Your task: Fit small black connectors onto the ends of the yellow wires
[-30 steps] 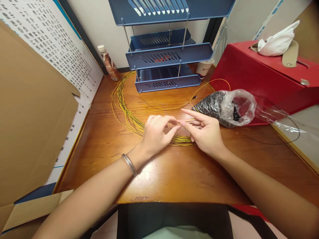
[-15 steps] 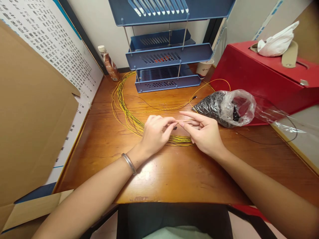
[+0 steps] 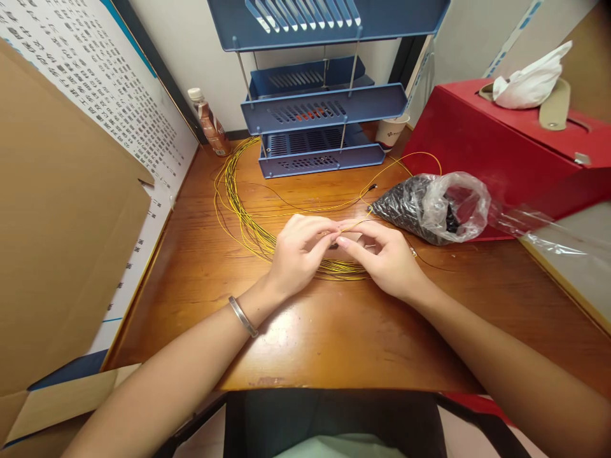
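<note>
Two sets of fingers meet above the table point(image 3: 324, 337): the left hand point(image 3: 296, 251) pinches a thin yellow wire point(image 3: 361, 221) between thumb and forefinger, while the right hand point(image 3: 391, 257) curves in beside it, and whether its fingertips close on the wire cannot be told. Under both hands runs the near side of a loose yellow coil point(image 3: 232, 194). Beyond the right hand lies an open clear bag point(image 3: 405, 203) of black pieces, near a red box point(image 3: 472, 146). Farther back stand a bottle point(image 3: 212, 130), a blue tiered rack point(image 3: 319, 114) and a paper cup point(image 3: 392, 131).
</note>
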Available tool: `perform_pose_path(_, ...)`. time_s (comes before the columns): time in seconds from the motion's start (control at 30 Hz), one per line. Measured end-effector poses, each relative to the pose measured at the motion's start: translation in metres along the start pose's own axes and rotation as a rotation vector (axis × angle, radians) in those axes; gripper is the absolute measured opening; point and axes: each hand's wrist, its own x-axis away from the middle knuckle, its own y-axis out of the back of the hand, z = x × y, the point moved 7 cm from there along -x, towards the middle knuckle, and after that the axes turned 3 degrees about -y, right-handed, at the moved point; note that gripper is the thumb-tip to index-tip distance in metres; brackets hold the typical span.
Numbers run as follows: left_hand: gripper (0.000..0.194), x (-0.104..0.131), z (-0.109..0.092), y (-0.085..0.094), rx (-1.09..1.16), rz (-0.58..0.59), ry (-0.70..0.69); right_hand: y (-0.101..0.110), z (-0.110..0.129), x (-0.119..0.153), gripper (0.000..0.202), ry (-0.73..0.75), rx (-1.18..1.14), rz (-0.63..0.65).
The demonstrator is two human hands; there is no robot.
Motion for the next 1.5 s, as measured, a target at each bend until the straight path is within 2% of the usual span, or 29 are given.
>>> perform_pose_path(0.1, 0.008, 0.0, -0.003, 0.001, -0.033, 0.002, -0.033, 0.0, -0.008, -0.001, 0.038, -0.115, -0.161, 0.01)
perform_pose_path(0.17, 0.006, 0.0, -0.003, 0.001, -0.046, 0.004, -0.032, 0.001, -0.009, -0.003, 0.039, -0.133, -0.243, 0.002)
perform_pose_path(0.37, 0.005, 0.0, -0.005, -0.003, 0.023, 0.034, -0.065, 0.003, -0.002, -0.005, 0.011, -0.039, -0.35, 0.02)
perform_pose_path(0.43, 0.005, 0.0, -0.005, -0.004, 0.035, 0.048, -0.061, 0.004, -0.002, -0.004, 0.017, -0.029, -0.4, 0.018)
perform_pose_path(0.53, 0.005, 0.0, -0.004, -0.004, 0.056, 0.065, -0.045, 0.003, -0.002, -0.001, 0.04, -0.034, -0.498, 0.078)
perform_pose_path(0.57, 0.005, 0.0, -0.003, -0.004, 0.063, 0.066, -0.044, 0.002, -0.001, -0.001, 0.04, -0.02, -0.522, 0.115)
perform_pose_path(0.63, 0.006, 0.0, -0.004, -0.004, 0.073, 0.068, -0.05, 0.001, 0.003, 0.0, 0.027, 0.042, -0.537, 0.171)
perform_pose_path(0.7, 0.006, 0.0, -0.004, -0.004, 0.077, 0.071, -0.057, 0.002, 0.005, 0.0, 0.006, 0.106, -0.517, 0.172)
perform_pose_path(0.8, 0.006, 0.001, -0.004, -0.005, 0.074, 0.077, -0.06, 0.005, 0.0, -0.003, 0.031, 0.077, -0.456, 0.093)
perform_pose_path(0.87, 0.005, 0.001, -0.004, -0.005, 0.073, 0.08, -0.067, 0.006, -0.004, -0.004, 0.036, 0.022, -0.418, 0.055)
perform_pose_path(0.93, 0.004, 0.001, -0.005, -0.005, 0.073, 0.076, -0.074, 0.008, -0.002, -0.004, 0.032, 0.013, -0.346, 0.034)
perform_pose_path(1.13, 0.007, 0.0, -0.004, -0.004, 0.063, 0.081, -0.037, 0.015, 0.014, -0.001, 0.013, 0.153, -0.026, -0.049)
perform_pose_path(1.3, 0.008, 0.0, -0.004, -0.004, 0.052, 0.084, -0.015, 0.017, 0.016, -0.001, 0.006, 0.217, 0.039, -0.053)
perform_pose_path(1.5, 0.007, 0.0, -0.004, -0.004, 0.059, 0.073, -0.005, 0.018, 0.014, -0.001, 0.009, 0.18, 0.061, -0.078)
